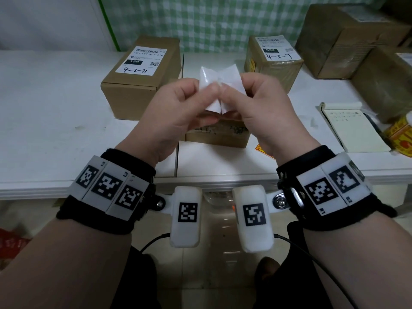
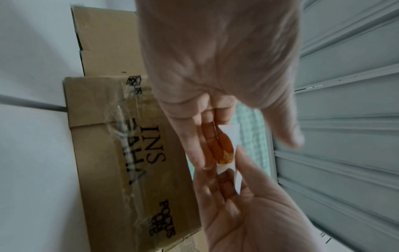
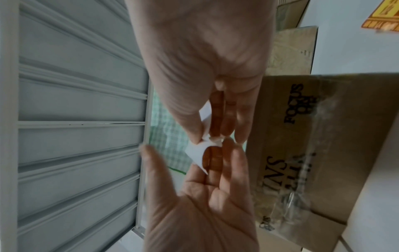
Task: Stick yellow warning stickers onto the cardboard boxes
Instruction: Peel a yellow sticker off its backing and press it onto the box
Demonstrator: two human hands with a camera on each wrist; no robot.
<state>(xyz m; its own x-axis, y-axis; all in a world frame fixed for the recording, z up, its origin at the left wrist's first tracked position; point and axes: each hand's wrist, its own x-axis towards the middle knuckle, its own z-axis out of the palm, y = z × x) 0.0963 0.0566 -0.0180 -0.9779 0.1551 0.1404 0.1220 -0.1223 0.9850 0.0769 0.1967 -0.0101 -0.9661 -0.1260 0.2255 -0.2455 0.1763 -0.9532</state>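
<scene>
Five brown cardboard boxes show on the white counter [image 1: 55,121]: a long labelled box [image 1: 142,79] at back left, a smaller labelled box [image 1: 273,61] at back right, a low taped box with black lettering [image 1: 217,134] just under the hands, and two larger brown boxes [image 1: 347,39] stacked at the far right. One white-backed sticker sheet with a yellow-orange face [image 1: 219,85] is held up above the taped box, between both hands. More yellow and red stickers lie on the counter: one [image 1: 264,151] peeks out beside the right wrist, and a small heap [image 1: 400,134] sits at the right edge, beside a cream open notebook [image 1: 354,130].

The left hand [image 1: 176,108] has its fingers curled, thumb and fingertips pinching the sheet's left part. The right hand [image 1: 265,110] is curled likewise, pinching the right part, so the sheet bows between them. From the left wrist view the yellow-orange face [image 2: 225,151] shows against the fingers.
</scene>
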